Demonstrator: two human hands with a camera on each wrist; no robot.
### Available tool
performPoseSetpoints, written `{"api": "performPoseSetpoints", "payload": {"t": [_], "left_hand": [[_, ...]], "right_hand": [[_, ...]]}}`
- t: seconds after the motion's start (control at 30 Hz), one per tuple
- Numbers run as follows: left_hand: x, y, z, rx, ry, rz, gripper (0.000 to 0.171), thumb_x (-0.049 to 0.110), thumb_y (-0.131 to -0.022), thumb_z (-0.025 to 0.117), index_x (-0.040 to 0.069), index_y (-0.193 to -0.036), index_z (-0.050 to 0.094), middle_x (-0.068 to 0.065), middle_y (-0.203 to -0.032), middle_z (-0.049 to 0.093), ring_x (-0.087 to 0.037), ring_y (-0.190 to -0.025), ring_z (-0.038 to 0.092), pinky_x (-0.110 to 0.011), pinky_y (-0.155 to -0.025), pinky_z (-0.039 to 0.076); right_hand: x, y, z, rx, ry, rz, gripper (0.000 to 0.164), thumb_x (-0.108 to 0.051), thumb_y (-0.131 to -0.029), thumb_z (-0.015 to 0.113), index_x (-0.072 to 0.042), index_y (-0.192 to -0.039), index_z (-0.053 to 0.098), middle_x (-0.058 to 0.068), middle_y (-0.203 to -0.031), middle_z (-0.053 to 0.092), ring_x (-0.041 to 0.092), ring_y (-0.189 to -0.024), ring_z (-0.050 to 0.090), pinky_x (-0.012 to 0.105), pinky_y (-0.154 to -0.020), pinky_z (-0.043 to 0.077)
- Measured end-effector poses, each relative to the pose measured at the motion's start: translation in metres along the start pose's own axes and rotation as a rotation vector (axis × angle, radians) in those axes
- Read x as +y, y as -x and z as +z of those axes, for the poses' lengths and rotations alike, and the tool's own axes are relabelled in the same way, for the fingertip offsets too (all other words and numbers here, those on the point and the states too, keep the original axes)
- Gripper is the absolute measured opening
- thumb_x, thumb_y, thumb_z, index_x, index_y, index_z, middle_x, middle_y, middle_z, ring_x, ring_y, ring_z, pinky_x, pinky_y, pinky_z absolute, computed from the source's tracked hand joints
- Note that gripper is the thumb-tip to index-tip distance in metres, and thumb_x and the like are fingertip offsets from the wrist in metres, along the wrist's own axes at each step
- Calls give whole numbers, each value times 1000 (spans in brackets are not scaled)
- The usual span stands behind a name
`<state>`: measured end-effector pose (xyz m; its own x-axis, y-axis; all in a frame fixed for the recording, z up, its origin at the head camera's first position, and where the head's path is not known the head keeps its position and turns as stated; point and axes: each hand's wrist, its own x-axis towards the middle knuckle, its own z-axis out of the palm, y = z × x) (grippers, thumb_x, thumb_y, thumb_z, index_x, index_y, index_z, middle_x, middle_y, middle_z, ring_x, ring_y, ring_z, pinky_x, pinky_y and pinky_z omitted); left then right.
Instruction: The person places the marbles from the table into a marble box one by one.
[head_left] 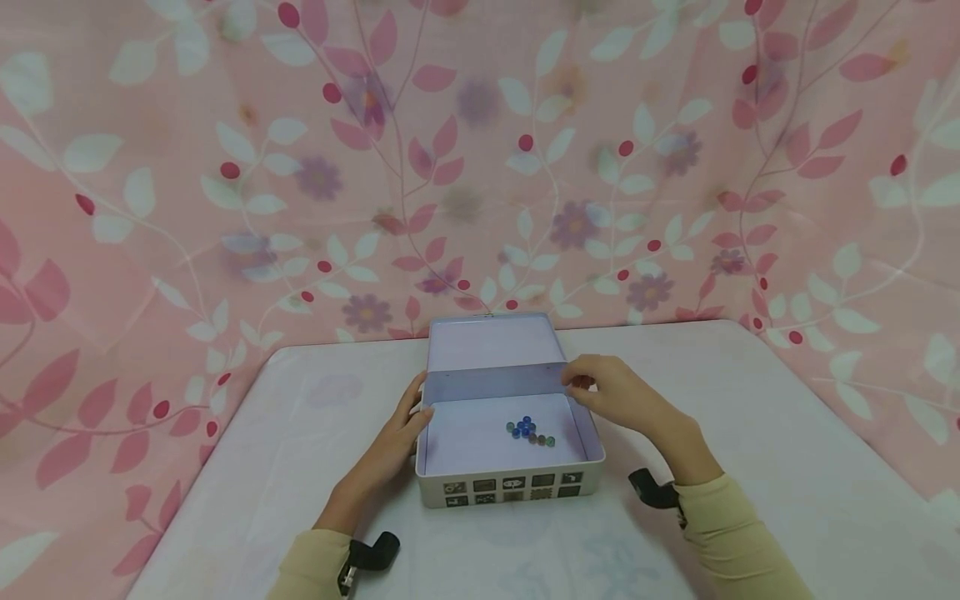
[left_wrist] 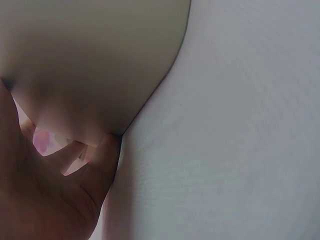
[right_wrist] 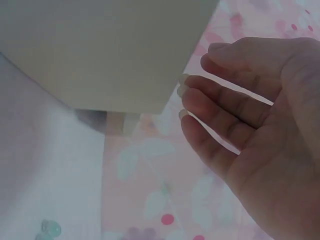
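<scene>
A rectangular tin box (head_left: 510,492) stands on the table with its hinged lid (head_left: 491,342) raised at the back. Blue and greenish glass marbles (head_left: 525,432) lie clustered on its pale inside floor. At the box's left side, my left hand (head_left: 393,442) grips the wall, the thumb over the rim and the fingers outside. The left wrist view shows that hand (left_wrist: 55,190) against the smooth outer wall. By the right rear corner is my right hand (head_left: 618,392). Its fingers (right_wrist: 215,107) are loosely bent and hold nothing, slightly apart from the box in the right wrist view.
A white cloth with faint prints covers the table (head_left: 300,433). Behind it hangs a pink curtain (head_left: 480,167) with leaves and flowers. Dark square pictures line the box's front. Black wrist-worn devices (head_left: 375,552) sit at both sleeves.
</scene>
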<state>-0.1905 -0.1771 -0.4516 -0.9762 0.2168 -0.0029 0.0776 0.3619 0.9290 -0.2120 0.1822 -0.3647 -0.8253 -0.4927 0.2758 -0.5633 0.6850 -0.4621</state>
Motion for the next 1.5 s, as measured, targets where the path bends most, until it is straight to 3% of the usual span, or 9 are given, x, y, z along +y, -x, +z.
{"api": "performPoseSetpoints", "payload": {"t": [0.37,0.6,0.83,0.97,1.2,1.5], "left_hand": [[1,1,-1,-14,21,-2,63,59,-101,42,52,-155,10,-6,-166,15,-41,-150,26,-68,-109,35],[-1,1,-2,-16,24,-3,65,60,-100,42,50,-155,9,-6,-166,14,-41,-150,25,-68,-109,34],[0,2,-1,-11,25,-2,59,59,-101,43,61,-150,9,-8,-166,14,-42,-150,25,-68,-108,36],[2,2,-1,-12,26,-7,60,58,-101,43,60,-150,9,-8,-166,14,-42,-150,25,-67,-108,37],[2,2,-1,-21,35,-2,65,57,-101,43,50,-156,8,-8,-166,14,-41,-150,24,-67,-109,35],[-2,-1,-1,-12,22,-9,59,54,-103,42,60,-150,9,-9,-166,14,-42,-150,24,-67,-109,36]], "right_hand": [[16,5,-17,-1,103,66,11,-6,-88,68,-6,-99,72,2,-86,67,16,-81,58,37,-75,52],[32,8,-24,-82,137,177,12,-8,-88,67,-5,-99,71,3,-80,63,16,-75,55,32,-70,49],[42,13,-29,-139,158,216,14,-10,-86,68,-4,-98,72,4,-76,59,17,-70,51,31,-65,44],[46,18,-30,-181,152,252,16,-11,-86,69,-3,-100,71,6,-79,59,17,-70,51,31,-63,43],[54,25,-31,-242,152,311,20,-12,-85,69,0,-102,70,11,-87,65,20,-75,57,35,-65,49],[60,30,-30,-298,169,391,17,-12,-83,70,-1,-97,70,12,-90,67,23,-77,56,38,-67,49]]}}
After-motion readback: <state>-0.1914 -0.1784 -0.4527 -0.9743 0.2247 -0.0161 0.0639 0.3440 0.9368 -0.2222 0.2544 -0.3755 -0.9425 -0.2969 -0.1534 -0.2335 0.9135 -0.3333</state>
